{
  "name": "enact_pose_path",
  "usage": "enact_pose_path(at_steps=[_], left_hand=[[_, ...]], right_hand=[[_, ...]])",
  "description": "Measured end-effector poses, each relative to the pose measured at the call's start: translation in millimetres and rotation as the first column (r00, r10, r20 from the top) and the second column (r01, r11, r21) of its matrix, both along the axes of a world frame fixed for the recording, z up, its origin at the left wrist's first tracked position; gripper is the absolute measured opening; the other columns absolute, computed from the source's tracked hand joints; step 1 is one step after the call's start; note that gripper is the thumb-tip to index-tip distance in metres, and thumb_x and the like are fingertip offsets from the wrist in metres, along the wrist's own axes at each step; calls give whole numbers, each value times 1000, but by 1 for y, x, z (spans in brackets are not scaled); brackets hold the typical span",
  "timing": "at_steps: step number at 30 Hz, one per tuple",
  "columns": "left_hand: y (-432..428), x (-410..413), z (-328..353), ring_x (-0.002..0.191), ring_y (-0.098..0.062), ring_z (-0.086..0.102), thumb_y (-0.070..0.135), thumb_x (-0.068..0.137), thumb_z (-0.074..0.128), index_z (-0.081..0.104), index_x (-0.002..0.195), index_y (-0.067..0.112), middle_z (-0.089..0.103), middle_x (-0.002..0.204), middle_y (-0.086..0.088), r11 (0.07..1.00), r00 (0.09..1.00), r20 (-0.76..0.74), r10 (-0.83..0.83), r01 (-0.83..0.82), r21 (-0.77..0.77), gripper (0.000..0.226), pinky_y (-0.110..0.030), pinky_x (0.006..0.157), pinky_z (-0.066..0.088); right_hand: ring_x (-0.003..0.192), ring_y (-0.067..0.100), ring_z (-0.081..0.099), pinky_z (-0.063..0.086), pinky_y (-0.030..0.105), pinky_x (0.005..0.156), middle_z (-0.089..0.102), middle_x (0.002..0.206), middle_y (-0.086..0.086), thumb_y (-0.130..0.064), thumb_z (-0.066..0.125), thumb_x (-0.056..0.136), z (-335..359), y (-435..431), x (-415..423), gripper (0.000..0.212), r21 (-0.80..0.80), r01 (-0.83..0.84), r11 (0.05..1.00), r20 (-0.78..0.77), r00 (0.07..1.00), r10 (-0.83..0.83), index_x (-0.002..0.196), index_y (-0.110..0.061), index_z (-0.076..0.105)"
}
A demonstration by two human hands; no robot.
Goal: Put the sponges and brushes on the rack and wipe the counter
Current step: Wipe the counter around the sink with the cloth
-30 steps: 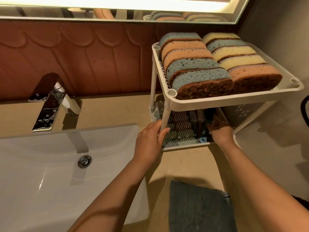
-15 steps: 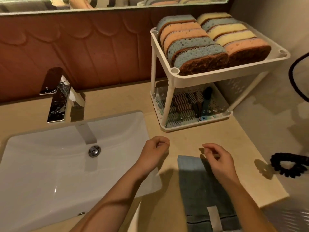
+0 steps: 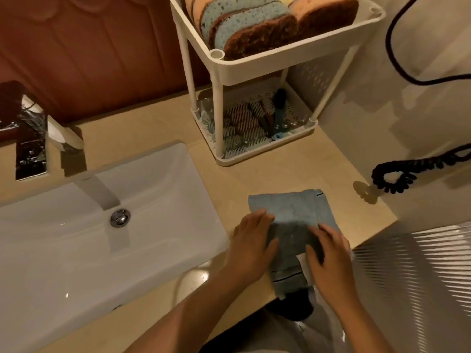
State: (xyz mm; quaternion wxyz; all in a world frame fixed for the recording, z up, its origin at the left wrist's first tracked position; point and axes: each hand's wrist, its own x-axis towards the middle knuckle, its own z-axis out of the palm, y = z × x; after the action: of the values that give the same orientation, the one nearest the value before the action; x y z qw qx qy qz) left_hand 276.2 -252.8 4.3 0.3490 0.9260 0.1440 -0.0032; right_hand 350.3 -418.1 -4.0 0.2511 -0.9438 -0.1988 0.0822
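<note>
I see my left hand (image 3: 252, 240) and right hand (image 3: 328, 253) flat, fingers relaxed, on the soft folded grey-blue cloth (image 3: 293, 212); beyond them, porous sponges (image 3: 244, 24) top the white perforated rack (image 3: 280, 64), bristly brushes (image 3: 277, 108) below

Beige counter (image 3: 293, 171) bears white rack (image 3: 254, 159) and blue cloth (image 3: 293, 210)

2 hands (image 3: 252, 240), 1 cloth (image 3: 293, 210), 1 rack (image 3: 280, 64), at least 5 sponges (image 3: 242, 29), 1 sink (image 3: 76, 250), 1 faucet (image 3: 63, 136)
</note>
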Motion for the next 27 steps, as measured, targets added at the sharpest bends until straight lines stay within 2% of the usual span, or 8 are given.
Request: enact_pose_path(at_steps=[3, 6, 9, 12, 14, 18, 22, 27], left_hand=[[-14, 8, -6, 127, -24, 48, 40, 81, 34, 42, 128, 17, 49, 138, -7, 976, 996, -12, -84, 85, 199, 53, -36, 99, 44], [-26, 24, -12, 120, -22, 57, 39, 76, 34, 42, 127, 15, 59, 130, -7, 952, 994, -44, -98, 106, 286, 57, -34, 91, 50], [-28, 34, -23, 124, -24, 53, 41, 81, 38, 42, 133, 7, 55, 134, -10, 968, 994, -81, -71, 88, 235, 62, -38, 98, 42], [-27, 32, -36, 130, -23, 46, 45, 88, 35, 41, 137, 4, 47, 141, -12, 955, 995, -88, -52, 75, 286, 64, -40, 105, 31], [-28, 31, -39, 134, -21, 40, 46, 90, 33, 37, 140, 5, 42, 145, -12, 952, 996, -65, -56, 73, 296, 64, -32, 112, 27], [-22, 29, -41, 135, -19, 39, 47, 92, 33, 36, 141, 6, 41, 146, -11, 950, 998, -51, -22, 37, 311, 64, -30, 112, 27], [-4, 26, -41, 138, -20, 33, 44, 92, 34, 35, 142, 3, 37, 148, -12, 934, 999, -23, 47, -36, 356, 64, -31, 112, 19], [36, 28, -42, 135, -22, 28, 43, 87, 37, 38, 140, 2, 41, 145, -15, 909, 988, -31, 153, -128, 396, 67, -40, 105, 28]], right_hand=[[128, 31, 40, 36, 49, 104, 48, 136, 13, -26, 48, 83, -6, -8, -2, 45, -105, -29, 994, 62, 997, 36, 125, -10, 56], [139, 28, 28, 22, 41, 112, 37, 147, 14, -32, 39, 88, -7, -5, 2, 56, -139, -60, 989, 47, 997, 67, 139, -9, 40], [143, 21, 11, 7, 32, 115, 14, 153, 6, -45, 14, 88, -7, 6, 15, 68, -136, -129, 982, 32, 990, 135, 146, -9, 15], [142, 19, -7, 0, 34, 115, -7, 150, 0, -51, 2, 85, -17, 14, 33, 65, -231, -188, 955, 25, 980, 199, 142, -20, -5], [144, 24, 0, 3, 38, 116, -1, 154, 6, -54, 0, 90, -26, 19, 40, 63, -312, -179, 933, 59, 976, 207, 145, -23, -4], [141, 34, 21, 13, 45, 110, 23, 152, 18, -52, 0, 95, -33, 29, 42, 64, -389, -172, 905, 102, 968, 227, 147, -17, 13], [142, 33, 17, 12, 47, 109, 17, 154, 15, -54, -1, 94, -36, 55, 50, 64, -387, -254, 886, 104, 943, 316, 147, -20, 7], [142, 37, 17, 20, 52, 114, 17, 155, 16, -51, 17, 91, -40, 107, 61, 63, -360, -352, 864, 120, 901, 417, 147, -23, 9]])
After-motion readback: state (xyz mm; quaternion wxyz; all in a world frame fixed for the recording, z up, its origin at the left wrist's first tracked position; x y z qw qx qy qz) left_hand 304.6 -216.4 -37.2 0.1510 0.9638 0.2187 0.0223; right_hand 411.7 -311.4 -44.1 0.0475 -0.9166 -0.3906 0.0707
